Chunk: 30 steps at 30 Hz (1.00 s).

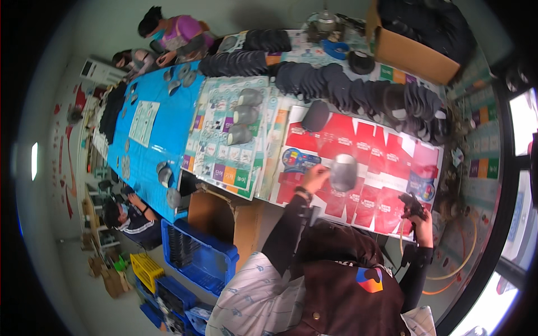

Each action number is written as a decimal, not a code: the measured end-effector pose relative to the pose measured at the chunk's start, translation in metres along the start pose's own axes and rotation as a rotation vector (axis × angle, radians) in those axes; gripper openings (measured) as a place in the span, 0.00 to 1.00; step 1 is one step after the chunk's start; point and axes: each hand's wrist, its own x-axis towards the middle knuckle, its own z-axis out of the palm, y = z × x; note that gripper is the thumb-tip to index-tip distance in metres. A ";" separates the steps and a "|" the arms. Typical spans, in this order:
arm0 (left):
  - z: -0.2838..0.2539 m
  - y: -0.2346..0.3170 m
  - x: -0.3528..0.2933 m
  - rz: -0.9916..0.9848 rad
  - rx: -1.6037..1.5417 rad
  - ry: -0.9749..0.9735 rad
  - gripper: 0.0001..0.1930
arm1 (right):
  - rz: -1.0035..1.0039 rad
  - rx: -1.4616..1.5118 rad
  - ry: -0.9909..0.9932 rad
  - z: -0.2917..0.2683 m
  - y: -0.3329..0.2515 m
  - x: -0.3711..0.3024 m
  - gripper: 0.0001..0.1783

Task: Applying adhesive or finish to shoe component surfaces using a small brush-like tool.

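grey cupped piece [343,175]: smooth, low sheen | red-white sheet [386,171]: glossy | apron [336,294]: matt cloth | box [414,59]: cardboard

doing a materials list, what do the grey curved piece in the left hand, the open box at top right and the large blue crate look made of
Grey curved piece in the left hand: smooth, soft sheen, perhaps plastic or coated fabric; can't tell which.
Open box: likely cardboard, from its matt brown, flat panels.
Large blue crate: probably moulded plastic, evenly coloured, stiff-walled.
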 end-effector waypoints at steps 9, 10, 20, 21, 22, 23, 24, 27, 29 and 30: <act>-0.275 -0.100 -0.040 0.029 -0.831 0.620 0.18 | 0.142 -0.118 -0.026 0.053 -0.026 0.010 0.17; -0.293 -0.111 -0.036 -0.023 -0.890 0.697 0.22 | 0.143 -0.118 -0.037 0.061 -0.030 0.013 0.18; -0.339 -0.161 0.027 -0.149 -1.040 0.798 0.15 | 0.066 0.003 -0.053 0.101 -0.044 0.007 0.17; -0.333 -0.150 0.027 -0.208 -0.984 0.895 0.15 | 0.035 -0.023 -0.067 0.099 -0.044 0.004 0.17; -0.322 -0.134 0.028 -0.088 -0.409 0.989 0.13 | 0.110 -0.102 -0.005 0.096 -0.046 -0.002 0.17; -0.311 -0.114 0.027 -0.225 0.136 1.158 0.12 | 0.142 -0.154 0.018 0.094 -0.048 -0.009 0.16; -0.282 -0.097 0.022 -0.016 0.320 1.055 0.15 | 0.142 -0.143 0.037 0.094 -0.049 -0.014 0.16; -0.172 -0.025 0.075 0.444 0.540 0.735 0.34 | 0.213 -0.157 0.087 0.095 -0.054 -0.030 0.17; -0.112 0.023 0.112 0.529 0.690 0.593 0.50 | 0.224 -0.155 0.113 0.097 -0.055 -0.036 0.17; -0.089 0.044 0.129 0.447 0.771 0.516 0.57 | 0.220 -0.179 0.131 0.098 -0.055 -0.040 0.18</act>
